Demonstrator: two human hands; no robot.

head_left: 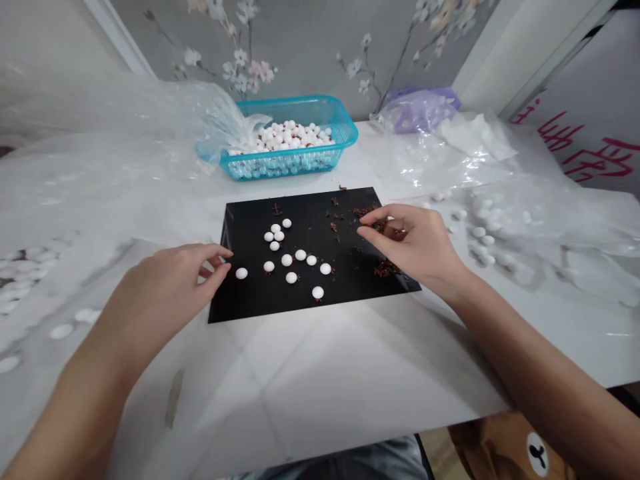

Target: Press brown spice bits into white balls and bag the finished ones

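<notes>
A black board lies on the white table, with several small round white pieces spread over its left and middle. Some of these have brown bits at their undersides. My left hand hovers at the board's left edge, its thumb and forefinger a little apart with nothing visible between them, close to a single white piece. Over the right side of the board is my right hand, thumb and forefinger slightly apart and no object visible at their tips. Small brown branched pieces lie in heaps beneath and beside it.
Behind the board stands a blue plastic basket heaped with white pieces. Clear plastic bags spread along the left; another bag and loose white pieces lie at right. A purple item sits at the back wall.
</notes>
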